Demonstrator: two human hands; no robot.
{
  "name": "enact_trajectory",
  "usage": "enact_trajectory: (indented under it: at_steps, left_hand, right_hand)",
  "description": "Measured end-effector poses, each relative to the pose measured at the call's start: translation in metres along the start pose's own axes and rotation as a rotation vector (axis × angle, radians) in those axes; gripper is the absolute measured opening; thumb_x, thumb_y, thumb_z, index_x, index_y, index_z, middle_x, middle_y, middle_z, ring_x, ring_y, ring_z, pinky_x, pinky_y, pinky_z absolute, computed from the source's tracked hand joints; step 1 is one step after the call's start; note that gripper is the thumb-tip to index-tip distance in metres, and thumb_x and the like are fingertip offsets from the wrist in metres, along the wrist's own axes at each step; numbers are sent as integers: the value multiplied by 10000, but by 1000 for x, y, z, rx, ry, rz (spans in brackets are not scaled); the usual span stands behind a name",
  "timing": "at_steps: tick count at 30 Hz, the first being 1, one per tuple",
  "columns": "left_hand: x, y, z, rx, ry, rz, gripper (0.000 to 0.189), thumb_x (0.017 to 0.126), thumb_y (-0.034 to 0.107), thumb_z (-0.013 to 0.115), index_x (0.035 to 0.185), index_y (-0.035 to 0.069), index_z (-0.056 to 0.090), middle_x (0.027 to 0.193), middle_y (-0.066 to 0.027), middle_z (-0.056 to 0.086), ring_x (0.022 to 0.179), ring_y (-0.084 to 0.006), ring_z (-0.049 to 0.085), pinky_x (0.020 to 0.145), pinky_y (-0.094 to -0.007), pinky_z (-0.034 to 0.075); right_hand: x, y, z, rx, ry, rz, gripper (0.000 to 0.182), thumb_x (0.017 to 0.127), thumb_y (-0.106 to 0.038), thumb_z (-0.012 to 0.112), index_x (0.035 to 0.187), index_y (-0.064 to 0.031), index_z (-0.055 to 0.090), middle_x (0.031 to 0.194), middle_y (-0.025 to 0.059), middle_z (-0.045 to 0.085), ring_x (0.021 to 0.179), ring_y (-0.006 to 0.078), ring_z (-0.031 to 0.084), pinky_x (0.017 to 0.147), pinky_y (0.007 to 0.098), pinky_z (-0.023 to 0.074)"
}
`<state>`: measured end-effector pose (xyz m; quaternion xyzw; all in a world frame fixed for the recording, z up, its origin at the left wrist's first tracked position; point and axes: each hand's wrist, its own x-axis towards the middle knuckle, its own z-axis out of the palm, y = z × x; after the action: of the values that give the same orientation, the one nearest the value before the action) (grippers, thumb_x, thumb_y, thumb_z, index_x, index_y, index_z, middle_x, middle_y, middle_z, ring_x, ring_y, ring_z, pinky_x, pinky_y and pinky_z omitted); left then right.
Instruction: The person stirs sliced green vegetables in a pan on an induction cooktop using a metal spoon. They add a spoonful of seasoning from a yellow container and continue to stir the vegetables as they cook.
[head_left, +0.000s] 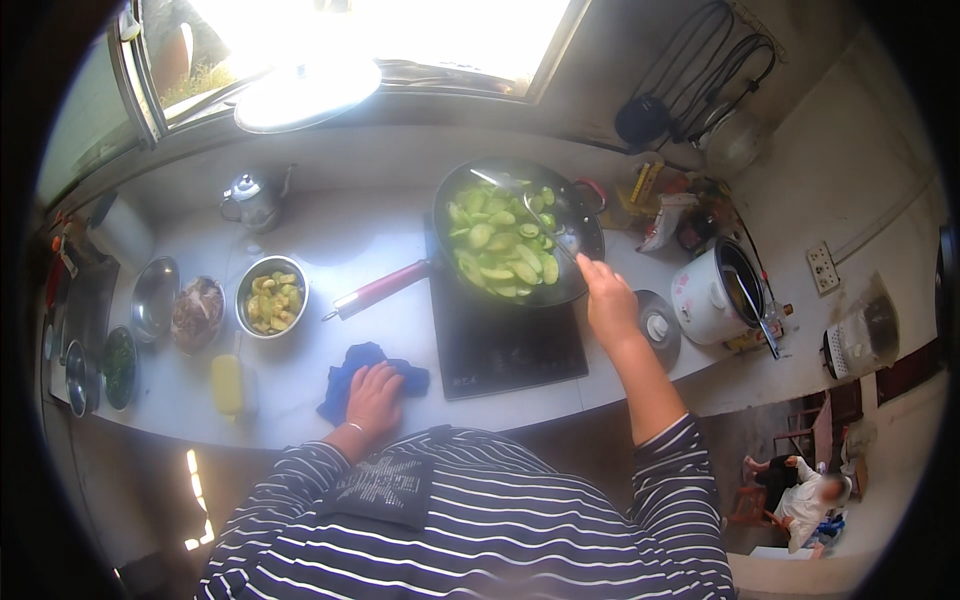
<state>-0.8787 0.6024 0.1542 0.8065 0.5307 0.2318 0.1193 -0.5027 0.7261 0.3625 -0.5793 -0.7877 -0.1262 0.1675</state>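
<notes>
My right hand grips the handle of a metal spatula that reaches into a dark wok. Sliced green vegetables, pale inside and green at the rim, fill much of the wok. It sits over the back of a black induction cooktop, and its long pinkish handle points left. My left hand rests palm down on a crumpled blue cloth at the counter's front. The cloth under the palm is hidden.
Left along the counter stand a bowl of cut vegetables, meat, chopped greens, metal bowls and a yellow lidded container. A metal teapot stands behind. Rightward are a rice cooker and a glass lid. A person sits beyond.
</notes>
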Motion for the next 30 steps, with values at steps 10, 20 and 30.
enact_trajectory:
  at_steps: [10,20,30]
  left_hand:
    - [0,-4,6,22,19,9,463,706,137,632,1164,91,583,1265,-128,545,1305,-307,432,1123,-493,239]
    - [4,1,5,40,25,12,425,716,117,611,1141,114,589,1246,-111,561,1288,-300,457,1101,-514,276]
    - [2,-10,13,59,23,37,466,702,139,635,1164,92,593,1260,-127,557,1297,-313,443,1120,-497,237]
  right_hand:
    - [43,-10,31,-226,-301,82,258,852,-63,564,1104,-113,566,989,101,647,907,312,653,723,418,565]
    - [-9,49,-7,172,-97,240,357,827,-17,539,1156,-129,621,932,174,659,877,405,630,754,485,507]
    - [-6,31,12,306,-102,267,382,829,-47,603,1198,-144,626,967,200,661,923,413,628,802,480,505]
